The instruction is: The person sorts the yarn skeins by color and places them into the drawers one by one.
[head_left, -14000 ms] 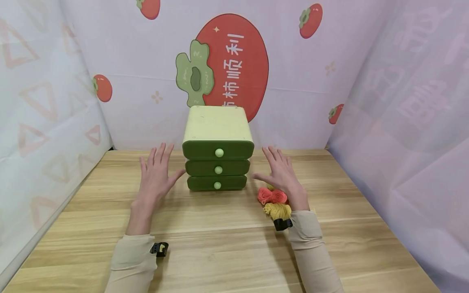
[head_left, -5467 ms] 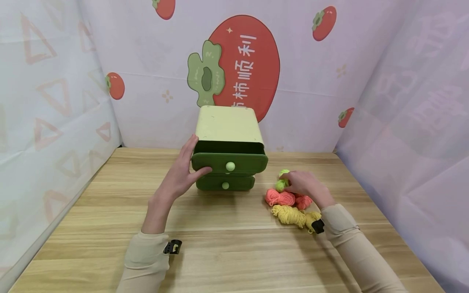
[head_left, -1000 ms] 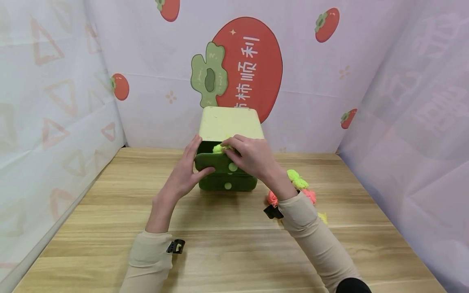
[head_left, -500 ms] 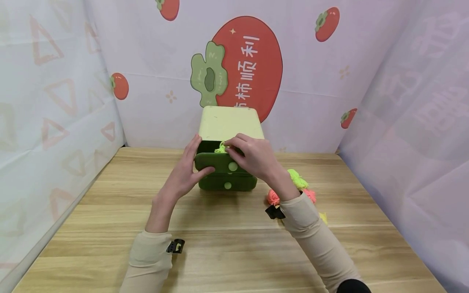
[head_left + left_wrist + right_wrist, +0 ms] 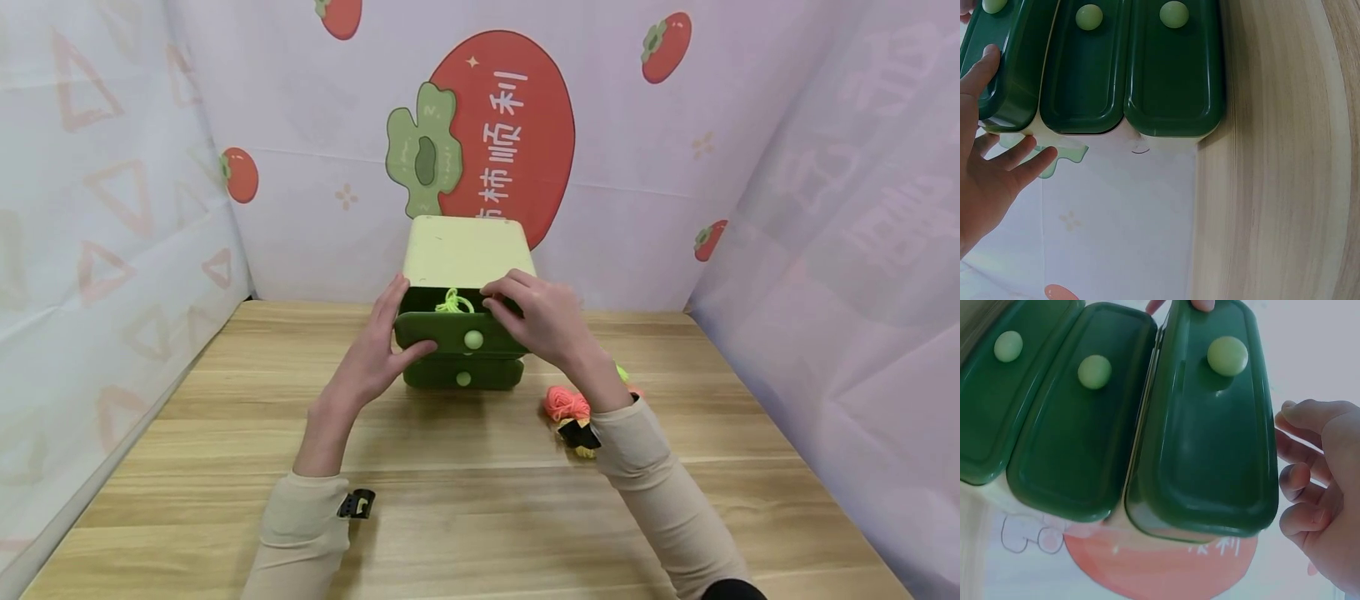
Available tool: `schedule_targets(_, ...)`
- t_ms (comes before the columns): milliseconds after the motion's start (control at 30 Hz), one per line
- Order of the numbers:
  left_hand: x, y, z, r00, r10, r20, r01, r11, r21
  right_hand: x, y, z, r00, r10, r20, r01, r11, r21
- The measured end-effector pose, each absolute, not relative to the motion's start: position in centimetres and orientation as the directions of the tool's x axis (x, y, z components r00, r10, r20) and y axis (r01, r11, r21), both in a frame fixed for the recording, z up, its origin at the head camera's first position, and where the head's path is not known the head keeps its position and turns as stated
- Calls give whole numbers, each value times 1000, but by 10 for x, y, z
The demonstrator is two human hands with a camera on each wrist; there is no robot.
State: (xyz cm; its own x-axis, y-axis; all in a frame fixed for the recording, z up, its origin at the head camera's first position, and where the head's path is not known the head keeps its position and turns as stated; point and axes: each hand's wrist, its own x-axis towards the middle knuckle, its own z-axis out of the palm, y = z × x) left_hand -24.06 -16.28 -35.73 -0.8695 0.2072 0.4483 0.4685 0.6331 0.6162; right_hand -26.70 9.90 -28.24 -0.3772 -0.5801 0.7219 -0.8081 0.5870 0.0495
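A cream cabinet (image 5: pixel 468 250) with green drawers and round knobs stands at the back of the table. Its top drawer (image 5: pixel 420 331) is pulled out, and a yellow-green yarn skein (image 5: pixel 452 302) lies in it with a loop showing above the front. My left hand (image 5: pixel 363 358) rests at the drawer's left end, thumb on the front, spread fingers along the side. Over the drawer's right end is my right hand (image 5: pixel 546 319), fingers loosely bent and apart from the skein. In the right wrist view nothing shows between the fingers of the right hand (image 5: pixel 1325 481).
Coral yarn (image 5: pixel 566 403), yellow yarn (image 5: pixel 585 452) and a bit of yellow-green yarn (image 5: pixel 622 373) lie on the table (image 5: pixel 450 517) to the right, partly hidden by my right forearm. A printed cloth (image 5: pixel 622 150) hangs behind the cabinet.
The top drawer came out and yellow-green yarn went into it. In the last second my right hand let go of the skein and shifted slightly right. My left hand stayed on the drawer.
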Motion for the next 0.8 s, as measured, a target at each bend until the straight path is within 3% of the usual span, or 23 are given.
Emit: schedule_targets(800,-243,-163,-359,-859,217,463,486,627,609,-266,133,-288,-432,-558,709,-800,600,-16)
